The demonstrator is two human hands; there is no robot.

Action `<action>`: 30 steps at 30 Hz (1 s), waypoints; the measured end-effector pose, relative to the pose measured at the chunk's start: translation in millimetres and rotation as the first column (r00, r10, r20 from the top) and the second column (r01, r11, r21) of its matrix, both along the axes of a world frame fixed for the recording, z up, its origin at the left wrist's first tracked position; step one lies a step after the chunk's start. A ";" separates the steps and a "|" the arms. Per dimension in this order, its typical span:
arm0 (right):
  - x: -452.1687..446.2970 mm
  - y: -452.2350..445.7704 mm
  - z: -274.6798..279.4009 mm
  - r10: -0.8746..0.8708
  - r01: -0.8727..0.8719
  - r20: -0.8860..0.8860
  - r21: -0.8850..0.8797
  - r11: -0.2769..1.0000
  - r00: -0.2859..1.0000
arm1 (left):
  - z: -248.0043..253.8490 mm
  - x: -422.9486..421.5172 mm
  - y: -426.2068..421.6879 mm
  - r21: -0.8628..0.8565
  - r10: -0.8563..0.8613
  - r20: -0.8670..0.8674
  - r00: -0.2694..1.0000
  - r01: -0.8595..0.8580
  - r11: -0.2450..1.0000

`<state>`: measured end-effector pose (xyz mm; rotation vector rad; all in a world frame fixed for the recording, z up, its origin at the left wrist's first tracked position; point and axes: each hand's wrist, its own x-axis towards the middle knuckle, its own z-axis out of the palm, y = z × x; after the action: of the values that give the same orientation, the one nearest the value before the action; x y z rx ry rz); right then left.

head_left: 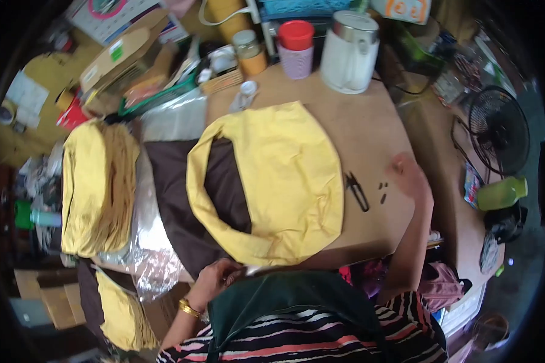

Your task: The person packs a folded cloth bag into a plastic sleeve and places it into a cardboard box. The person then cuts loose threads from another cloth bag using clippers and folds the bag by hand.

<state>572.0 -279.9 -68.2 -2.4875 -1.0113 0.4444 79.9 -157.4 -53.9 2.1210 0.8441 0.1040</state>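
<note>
A yellow cloth bag [290,175] with a wide loop handle lies flat on the table in front of me, partly over a dark brown cloth piece [172,193]. At the lower edge of the brown cloth is my left hand [220,279], its fingers curled together; what they hold, if anything, is hidden. My right hand [409,174] is over the table's right side, smeared by motion, so its fingers are unclear. Just left of it lie several small black pieces [383,192] and black thread snips [356,191].
A stack of folded yellow bags [94,187] stands left, beside clear plastic sheeting [154,242]. Along the back are a white kettle [349,54], a red-lidded cup [296,51], a jar [249,53] and a cardboard box [124,57]. A black fan [498,130] is at right.
</note>
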 end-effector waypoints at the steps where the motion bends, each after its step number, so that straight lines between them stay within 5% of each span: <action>1: -29.1 -1.6 -0.7 0.033 -0.033 -0.008 0.002 0.999 0.999 | 22.6 -0.2 2.7 0.002 0.033 -0.008 0.999 -0.033 0.999; 3: -67.3 0.1 -1.5 0.054 -0.083 0.259 0.105 0.991 0.964 | 59.7 1.8 9.8 -0.269 0.015 -0.117 0.993 -0.046 0.962; 4: -72.9 4.8 -5.4 0.073 -0.104 0.254 0.111 0.988 0.965 | 62.4 1.5 15.8 -0.264 0.037 -0.123 0.992 -0.068 0.962; 6: -81.9 -0.7 -15.7 0.050 -0.084 0.199 0.164 0.983 0.979 | 58.0 1.6 21.8 0.278 0.179 -0.135 0.975 -0.136 0.951; 8: -101.3 -2.4 -10.4 0.033 -0.060 0.150 0.178 0.982 0.988 | 44.6 6.9 26.3 0.383 0.260 -0.049 0.964 -0.223 0.897; 10: -106.7 -2.2 -9.9 -0.004 -0.021 0.120 0.212 0.977 0.993 | 44.3 15.5 26.5 0.251 0.285 -0.080 0.955 -0.258 0.933; 12: -107.0 -4.4 -25.8 0.169 -0.221 0.270 0.174 0.960 0.948 | 30.2 25.2 24.8 0.424 0.135 0.291 0.947 -0.254 0.869; 13: -106.2 -4.8 -29.0 0.165 -0.217 0.274 0.169 0.961 0.947 | 25.1 32.8 21.2 0.606 0.109 0.222 0.969 -0.225 0.763; 16: -97.7 4.3 -25.4 0.169 -0.207 0.397 0.055 0.977 0.902 | -15.2 31.6 13.4 0.580 -0.016 0.005 1.000 0.010 0.815; 18: -91.3 12.8 -1.9 -0.058 0.070 -0.215 0.051 0.996 0.975 | -24.2 30.9 -0.1 0.497 -0.134 -0.093 0.987 0.163 0.853; 20: -101.7 18.0 10.1 -0.020 0.108 -0.366 0.222 0.969 0.931 | -32.5 24.4 -1.4 0.366 -0.274 0.117 0.954 0.215 0.905; 22: -114.5 28.6 19.8 0.047 0.164 -0.497 0.372 0.913 0.866 | -13.0 21.5 -6.9 0.230 -0.107 0.285 0.953 0.040 0.972; 23: -125.8 36.0 23.7 0.228 0.133 -0.555 0.534 0.835 0.800 | -11.9 16.5 -4.2 0.176 0.153 0.380 0.912 -0.233 0.956; 24: -138.0 45.3 26.5 0.410 0.128 -0.569 0.681 0.721 0.713 | -10.9 12.4 -0.5 0.100 0.393 0.457 0.798 -0.485 0.869; 25: -151.2 57.4 27.4 0.405 0.182 -0.659 0.636 0.750 0.634 | -22.2 9.6 4.4 -0.170 0.532 0.520 0.668 -0.529 0.831; 26: -173.6 72.9 24.3 0.462 0.253 -0.695 0.667 0.701 0.552 | -31.9 6.7 11.8 -0.555 0.690 0.528 0.496 -0.414 0.722; 27: -188.8 85.3 19.3 0.414 0.055 -0.641 0.580 0.813 0.646 | -30.1 4.5 17.7 -0.781 0.794 0.440 0.420 -0.257 0.569; 28: -209.6 101.7 25.3 0.378 -0.137 -0.635 0.395 0.908 0.674 | -28.3 3.2 22.6 -0.928 0.874 0.318 0.368 -0.067 0.366; 30: -273.9 118.6 19.3 0.511 -0.332 -0.477 0.412 0.849 0.715 | -30.4 5.3 25.6 -0.940 0.869 0.340 0.360 0.090 0.330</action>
<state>298.1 -161.3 -49.0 -1.6573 -1.2670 1.0311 85.2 -131.8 -84.3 0.4844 0.6153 0.8239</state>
